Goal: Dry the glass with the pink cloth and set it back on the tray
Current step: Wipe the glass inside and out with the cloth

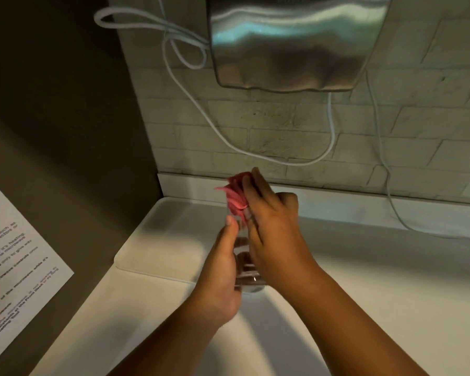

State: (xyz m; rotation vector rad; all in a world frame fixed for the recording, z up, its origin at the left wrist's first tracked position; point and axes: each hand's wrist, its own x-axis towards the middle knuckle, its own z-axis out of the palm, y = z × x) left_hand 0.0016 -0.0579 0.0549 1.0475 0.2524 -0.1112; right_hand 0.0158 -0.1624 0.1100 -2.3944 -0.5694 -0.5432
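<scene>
Glass point(245, 263) held above the near-right edge of the tray point(158, 240), clear of it, tilted with its mouth away from the person. Left hand point(223, 272) grip is clenched around the glass body. Right hand point(272, 234) grip is pinching the cloth point(235, 195), which is bunched at the mouth, partly stuffed in. Step in hand: drying the inside. Next, judging by this: twist the cloth round the wall, pull it out, wipe the outside, then lower the glass upright onto the tray on the bench point(391, 280).
</scene>
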